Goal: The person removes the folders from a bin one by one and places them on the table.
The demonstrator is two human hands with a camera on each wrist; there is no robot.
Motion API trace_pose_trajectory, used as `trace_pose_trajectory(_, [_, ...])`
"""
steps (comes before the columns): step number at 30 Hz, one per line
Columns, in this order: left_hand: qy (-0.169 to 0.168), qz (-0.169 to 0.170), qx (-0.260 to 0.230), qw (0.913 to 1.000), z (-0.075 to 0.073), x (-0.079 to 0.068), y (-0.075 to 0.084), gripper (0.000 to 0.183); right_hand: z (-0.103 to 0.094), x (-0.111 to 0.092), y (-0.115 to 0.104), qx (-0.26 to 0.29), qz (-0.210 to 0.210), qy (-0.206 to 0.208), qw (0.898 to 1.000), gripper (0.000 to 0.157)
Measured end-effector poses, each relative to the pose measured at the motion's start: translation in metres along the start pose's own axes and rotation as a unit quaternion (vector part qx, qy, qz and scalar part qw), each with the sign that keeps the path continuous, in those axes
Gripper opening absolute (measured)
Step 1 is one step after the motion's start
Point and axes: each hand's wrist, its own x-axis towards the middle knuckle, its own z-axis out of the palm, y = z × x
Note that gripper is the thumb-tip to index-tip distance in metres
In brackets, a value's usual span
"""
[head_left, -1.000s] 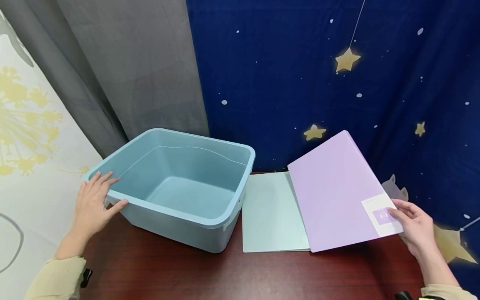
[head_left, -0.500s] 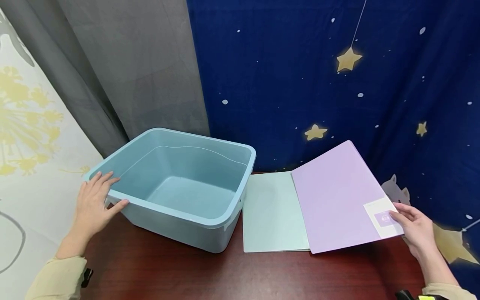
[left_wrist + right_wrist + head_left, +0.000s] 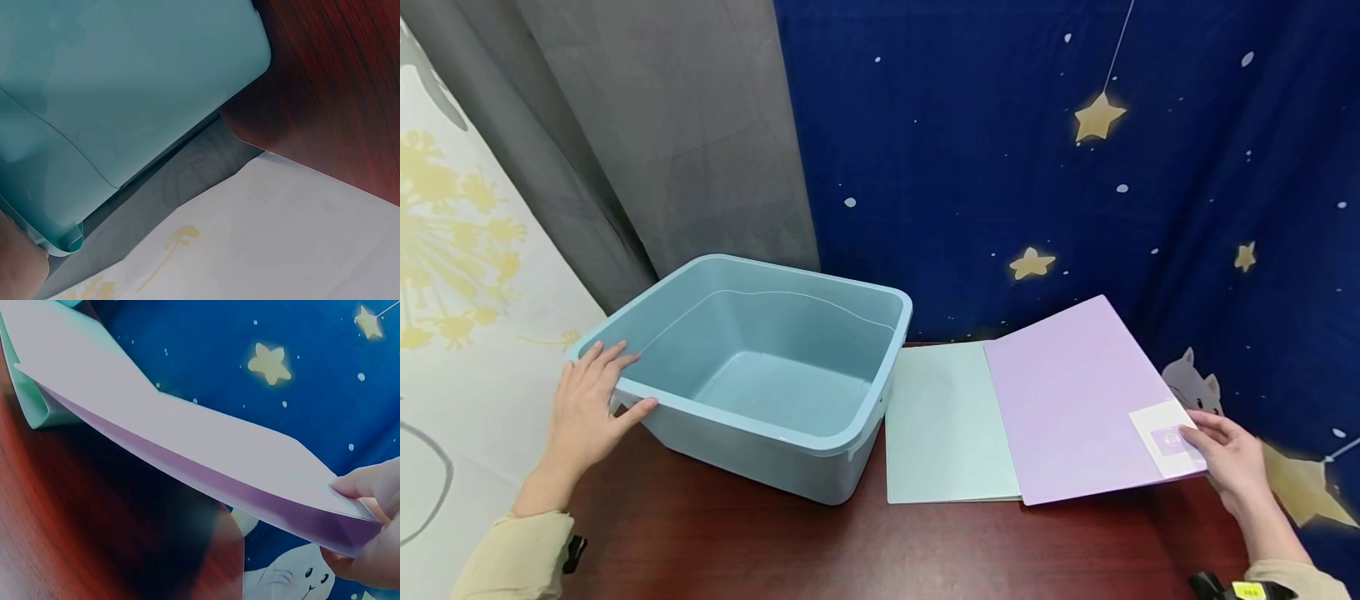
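A purple file folder (image 3: 1075, 408) with a white label (image 3: 1165, 437) slants at the right in the head view. My right hand (image 3: 1228, 454) pinches its right edge, thumb on top beside the label and fingers beneath. In the right wrist view, the folder's spine (image 3: 206, 481) faces the camera, and its far end overlaps a pale green folder (image 3: 951, 425) lying on the table. At the left stands an upright blue plastic tub (image 3: 760, 417) with nothing inside. My left hand (image 3: 587, 408) rests on its near left corner, fingers laid over the rim and thumb along the front.
The dark red wooden table (image 3: 925, 550) lies under everything. Behind it hang a grey curtain (image 3: 700, 125) and a blue star-print curtain (image 3: 962, 167). White cloth (image 3: 467, 400) with yellow flowers borders the left side. The tub stands close against the green folder.
The purple folder's raised far end has come down in my right hand, so it lies flatter against the green folder. My left hand and the tub have stayed put.
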Motion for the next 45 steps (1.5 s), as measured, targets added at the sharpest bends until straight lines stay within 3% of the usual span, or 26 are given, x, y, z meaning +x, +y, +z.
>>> trace_pose_trajectory(5, [0.0,0.0,0.0,1.0,0.0,0.0,-0.001,0.069,0.0,0.0,0.0,-0.073,-0.002,-0.008,0.997,0.034])
trace_pose_trajectory(7, [0.0,0.0,-0.001,1.0,0.0,0.0,-0.001,0.069,-0.003,0.006,0.015,-0.11,-0.023,0.002,0.994,0.032])
trace_pose_trajectory(13, [-0.003,0.001,0.004,1.0,0.0,0.0,-0.001,0.07,0.0,0.002,0.026,-0.241,-0.021,0.031,0.97,0.049])
trace_pose_trajectory(29, [-0.005,0.0,0.004,1.0,0.0,-0.001,-0.001,0.068,0.008,-0.009,0.024,-0.277,0.011,0.027,0.96,0.061])
trace_pose_trajectory(45, [-0.007,0.001,0.008,0.9999,0.0,0.0,-0.001,0.068,0.011,-0.015,0.017,-0.298,0.022,0.008,0.954,0.06])
